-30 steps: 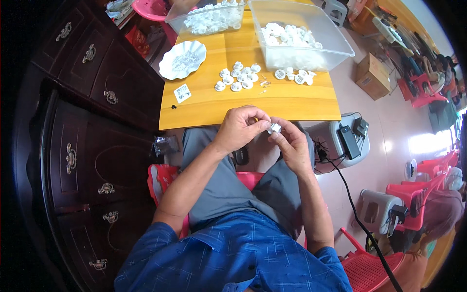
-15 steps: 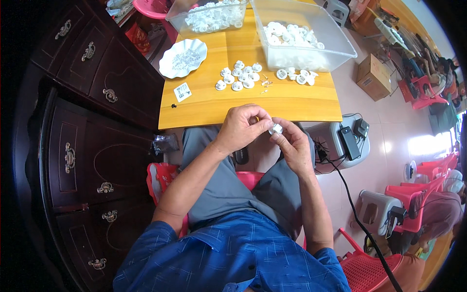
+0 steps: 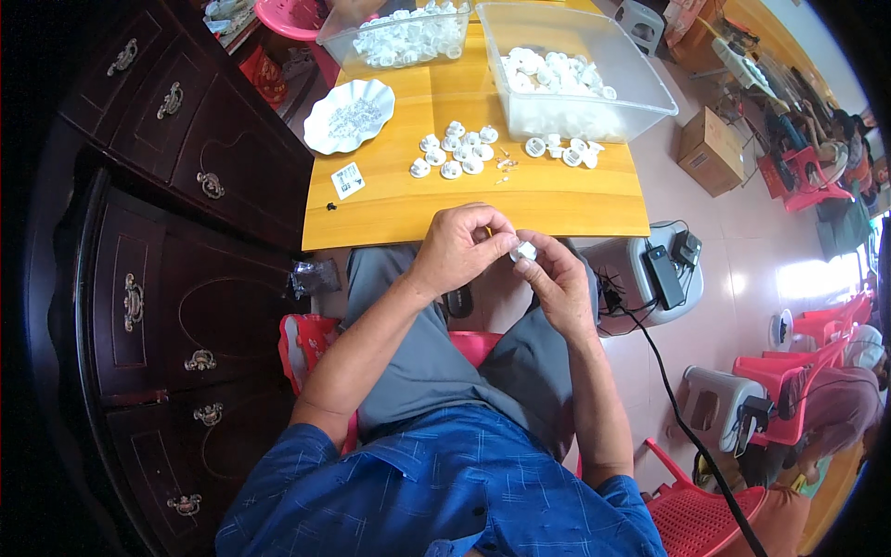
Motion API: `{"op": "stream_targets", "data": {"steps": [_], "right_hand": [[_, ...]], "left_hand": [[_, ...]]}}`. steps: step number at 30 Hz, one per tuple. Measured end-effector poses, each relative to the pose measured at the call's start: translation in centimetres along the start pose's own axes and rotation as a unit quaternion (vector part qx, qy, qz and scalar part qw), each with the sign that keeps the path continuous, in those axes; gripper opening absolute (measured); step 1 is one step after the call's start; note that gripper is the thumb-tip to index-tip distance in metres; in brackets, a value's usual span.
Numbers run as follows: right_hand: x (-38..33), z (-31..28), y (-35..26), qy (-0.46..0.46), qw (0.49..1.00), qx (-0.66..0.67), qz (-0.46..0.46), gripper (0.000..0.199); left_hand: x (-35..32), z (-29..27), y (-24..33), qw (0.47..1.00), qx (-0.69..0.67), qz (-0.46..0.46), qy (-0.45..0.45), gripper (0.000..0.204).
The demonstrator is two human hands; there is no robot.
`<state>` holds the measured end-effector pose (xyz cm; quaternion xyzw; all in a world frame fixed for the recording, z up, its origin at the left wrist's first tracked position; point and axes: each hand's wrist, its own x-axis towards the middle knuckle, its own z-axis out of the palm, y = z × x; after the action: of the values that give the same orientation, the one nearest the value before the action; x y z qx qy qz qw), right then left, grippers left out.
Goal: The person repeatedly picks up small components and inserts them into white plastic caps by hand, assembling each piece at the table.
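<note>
Over my lap, just off the table's near edge, my right hand (image 3: 560,280) pinches a small white plastic part (image 3: 525,252) with a round base and a raised block. My left hand (image 3: 461,249) has its thumb and forefinger pressed together at the left side of that part; anything tiny between these fingertips is hidden. On the table beyond lie a cluster of similar white parts (image 3: 454,149) and a few tiny metal pieces (image 3: 506,165). Several more white parts (image 3: 573,154) lie to the right.
On the wooden table (image 3: 399,218) stand a large clear bin (image 3: 640,97), another clear bin (image 3: 345,45) and a scalloped white dish (image 3: 320,130) of small clear pieces. A white card (image 3: 348,181) lies at left. Dark drawers (image 3: 186,269) flank my left; a stool (image 3: 682,269) with power adapters stands right.
Both hands stay almost in place, with the white plastic part turned slightly between the fingers. The whole view has shifted a little.
</note>
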<state>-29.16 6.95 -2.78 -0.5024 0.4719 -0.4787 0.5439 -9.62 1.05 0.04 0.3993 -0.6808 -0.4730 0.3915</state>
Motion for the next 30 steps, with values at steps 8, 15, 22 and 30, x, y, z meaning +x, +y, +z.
{"op": "stream_targets", "data": {"steps": [8,15,22,30], "right_hand": [[0.0,0.1,0.1,0.001,1.0,0.007,-0.008,0.039],[0.1,0.1,0.6,0.014,1.0,-0.004,-0.015,0.038],[0.2,0.1,1.2,0.016,0.999,-0.043,-0.026,0.035],[0.1,0.3,0.7,0.007,0.999,-0.025,-0.02,0.033]], "left_hand": [[0.0,-0.1,0.1,1.0,0.008,0.0,-0.004,0.006],[0.0,-0.1,0.5,0.999,0.037,0.016,0.008,0.006],[-0.1,-0.2,0.4,0.998,0.061,0.029,0.012,0.006],[0.1,-0.8,-0.2,0.999,0.014,-0.039,-0.014,0.009]]}}
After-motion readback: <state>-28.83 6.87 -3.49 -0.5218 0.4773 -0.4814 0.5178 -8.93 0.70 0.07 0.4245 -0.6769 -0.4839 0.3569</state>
